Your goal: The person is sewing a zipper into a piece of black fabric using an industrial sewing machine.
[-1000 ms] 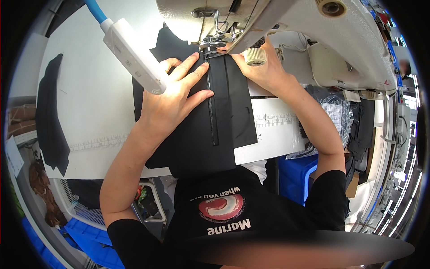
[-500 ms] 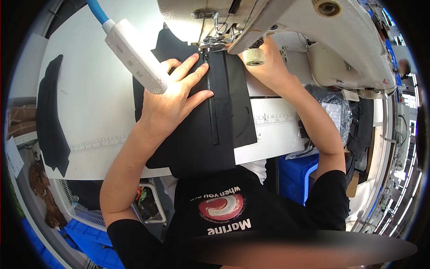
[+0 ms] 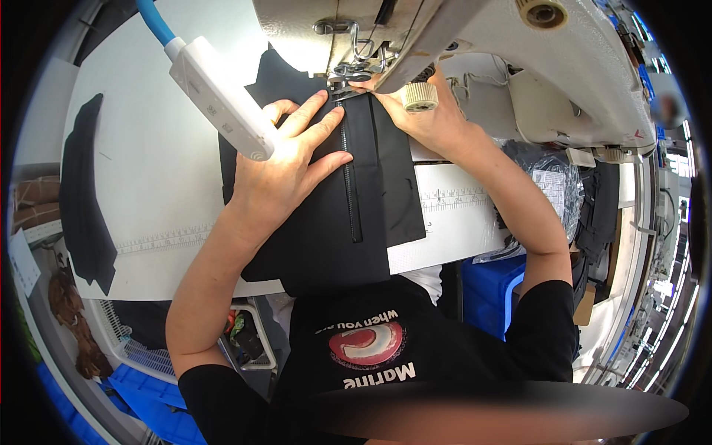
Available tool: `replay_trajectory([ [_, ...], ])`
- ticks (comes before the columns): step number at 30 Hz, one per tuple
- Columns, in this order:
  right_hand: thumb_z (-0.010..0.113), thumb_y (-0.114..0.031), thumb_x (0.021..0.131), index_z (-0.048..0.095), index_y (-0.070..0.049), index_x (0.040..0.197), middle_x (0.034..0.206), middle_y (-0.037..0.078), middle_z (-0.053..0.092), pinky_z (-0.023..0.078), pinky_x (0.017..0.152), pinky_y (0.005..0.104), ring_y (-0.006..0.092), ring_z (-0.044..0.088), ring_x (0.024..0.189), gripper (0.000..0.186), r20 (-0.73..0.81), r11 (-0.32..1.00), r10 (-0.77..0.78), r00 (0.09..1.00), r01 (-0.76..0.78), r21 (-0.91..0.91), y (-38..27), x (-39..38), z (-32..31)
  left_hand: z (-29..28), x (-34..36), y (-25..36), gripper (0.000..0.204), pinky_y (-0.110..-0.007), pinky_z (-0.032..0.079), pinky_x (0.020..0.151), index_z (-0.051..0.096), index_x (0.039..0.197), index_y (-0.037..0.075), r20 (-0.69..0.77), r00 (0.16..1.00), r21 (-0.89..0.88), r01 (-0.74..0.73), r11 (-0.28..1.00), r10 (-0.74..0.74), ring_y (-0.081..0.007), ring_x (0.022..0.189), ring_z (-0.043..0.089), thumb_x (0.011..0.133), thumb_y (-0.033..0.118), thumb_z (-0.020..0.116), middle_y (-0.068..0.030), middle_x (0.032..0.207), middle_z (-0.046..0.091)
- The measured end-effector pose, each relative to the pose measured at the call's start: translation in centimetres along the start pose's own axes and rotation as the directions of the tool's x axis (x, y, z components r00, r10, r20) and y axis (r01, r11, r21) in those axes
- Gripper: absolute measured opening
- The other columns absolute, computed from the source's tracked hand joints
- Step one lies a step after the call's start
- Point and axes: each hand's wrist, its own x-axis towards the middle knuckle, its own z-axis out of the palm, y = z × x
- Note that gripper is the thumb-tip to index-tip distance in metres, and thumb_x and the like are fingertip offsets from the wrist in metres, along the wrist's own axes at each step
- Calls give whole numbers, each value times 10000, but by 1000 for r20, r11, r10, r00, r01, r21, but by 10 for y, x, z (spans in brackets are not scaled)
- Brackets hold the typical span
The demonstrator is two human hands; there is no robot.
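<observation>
Black fabric (image 3: 311, 222) with a dark metal zipper (image 3: 348, 185) lies under the head of a sewing machine (image 3: 356, 74). My left hand (image 3: 285, 159) rests on it with fingers spread, fingertips beside the upper end of the zipper. Close to the presser foot, my right hand (image 3: 434, 119) has its fingers pinched on a slim, pointed metal tool (image 3: 350, 93). Its tip lies over the zipper's top end; whether it is tweezers or thread snips I cannot make out. The machine's arm and knob hide part of this hand.
A white lamp (image 3: 219, 96) on a blue tube hangs above my left hand. Another dark fabric piece (image 3: 83, 193) lies at the table's left. A ruler strip (image 3: 456, 199) crosses the white table. Right of it are a plastic-wrapped bundle (image 3: 549, 185) and a blue bin (image 3: 486, 293).
My right hand has come down and left from behind the machine's arm, bringing the slim metal tool to the presser foot. The fabric has shifted slightly toward me; my left hand stays nearly still.
</observation>
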Motion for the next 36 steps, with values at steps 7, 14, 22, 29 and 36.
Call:
replay_trajectory([
  [7, 644, 30, 701, 727, -92, 834, 765, 103, 618, 453, 685, 419, 312, 580, 755, 199, 3, 987, 89, 996, -88, 135, -2, 2, -2, -1, 3, -1, 498, -358, 493, 840, 691, 1126, 111, -70, 994, 44, -82, 996, 85, -258, 979, 564, 703, 359, 776, -56, 1194, 650],
  [14, 658, -101, 863, 728, -116, 1065, 961, 95, 691, 462, 793, 265, 115, 615, 882, 214, 384, 581, 346, 856, -517, 629, 6, -9, -29, -1, 3, -1, 484, -360, 493, 830, 694, 1114, 110, -73, 993, 50, -86, 995, 89, -263, 966, 565, 703, 352, 776, -64, 1194, 648],
  [22, 642, -125, 813, 701, -73, 1006, 910, 89, 660, 482, 822, 365, 281, 627, 861, 208, 75, 943, 313, 947, -300, -146, -4, -12, -61, 0, 3, 0, 498, -363, 495, 820, 695, 1114, 117, -86, 993, 42, -79, 996, 82, -261, 957, 568, 686, 355, 785, -60, 1181, 654],
  [29, 656, -165, 784, 617, -16, 758, 766, 154, 637, 502, 623, 425, 318, 638, 707, 156, 116, 945, 325, 939, -316, -87, -15, 4, -14, -1, 3, 0, 510, -363, 497, 818, 694, 1117, 121, -84, 993, 39, -77, 996, 80, -264, 956, 569, 670, 343, 797, -55, 1189, 651],
  [36, 672, -197, 831, 654, -20, 863, 723, 112, 646, 506, 663, 400, 310, 638, 732, 180, 88, 930, 214, 973, -175, -324, -35, -3, -65, -1, 3, 1, 516, -356, 500, 818, 693, 1117, 116, -74, 995, 37, -67, 997, 70, -262, 963, 572, 666, 341, 801, -52, 1197, 649],
])
